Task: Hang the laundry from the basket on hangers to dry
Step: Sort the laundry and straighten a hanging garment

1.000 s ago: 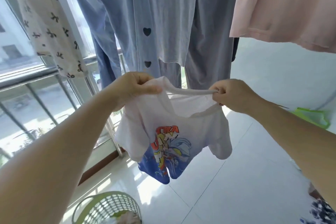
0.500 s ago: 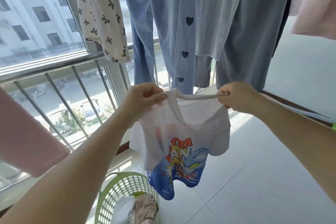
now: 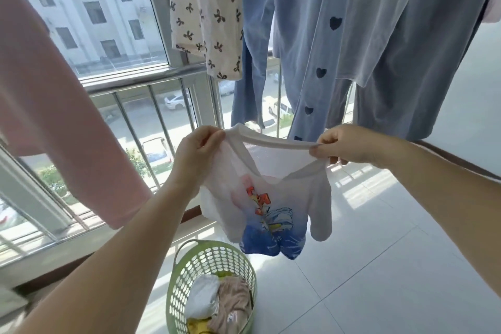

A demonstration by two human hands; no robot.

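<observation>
Small white shirt (image 3: 268, 198) held up at chest height over the basket (image 3: 211, 287), neckband stretched taut between left hand (image 3: 199, 149) and right hand (image 3: 345, 146), each pinching one end of the band with thumb over curled fingers. Body of the shirt hanging free, blue print at the hem just above the basket rim, not touching it.

Judged step: opening the neck ready for a hanger. Best done by keeping the band level and taut, letting the sleeves drop clear so front and back layers separate, then feeding one hanger arm in at a time rather than forcing both. No hanger visible anywhere here, so one hand probably needed to fetch it while the other keeps its pinch.

Around: more laundry in the basket, white, beige and yellow pieces, possibly more beneath. Overhead, already hung: pink cloth (image 3: 62, 106) at left, bow-print garment (image 3: 206, 16), blue pyjamas (image 3: 325, 43) with heart buttons. Railing (image 3: 141, 81) and window behind.

In the way: blue pyjamas hanging close behind the hands, crowding the space above; free room on the rail not in view
</observation>
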